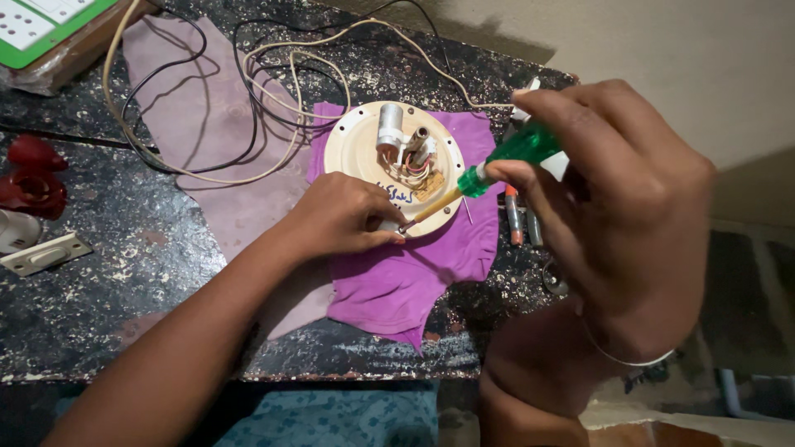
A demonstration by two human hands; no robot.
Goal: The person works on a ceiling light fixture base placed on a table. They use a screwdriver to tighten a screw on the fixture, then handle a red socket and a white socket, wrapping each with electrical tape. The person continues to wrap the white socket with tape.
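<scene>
Gripping a green-handled screwdriver (497,170), my right hand (621,223) sits nearest the camera at four o'clock, fingers curled closed around the handle. Its tip points toward eight o'clock and meets the near edge of a round cream plate (356,153) at centre. My left hand (344,217) presses on that edge, fingertips pinched around a small part I cannot make out. Under the plate lies a purple cloth (414,273) on the dark speckled table (99,306). Beyond, at twelve o'clock, loose cream and black wires (273,74) coil.
</scene>
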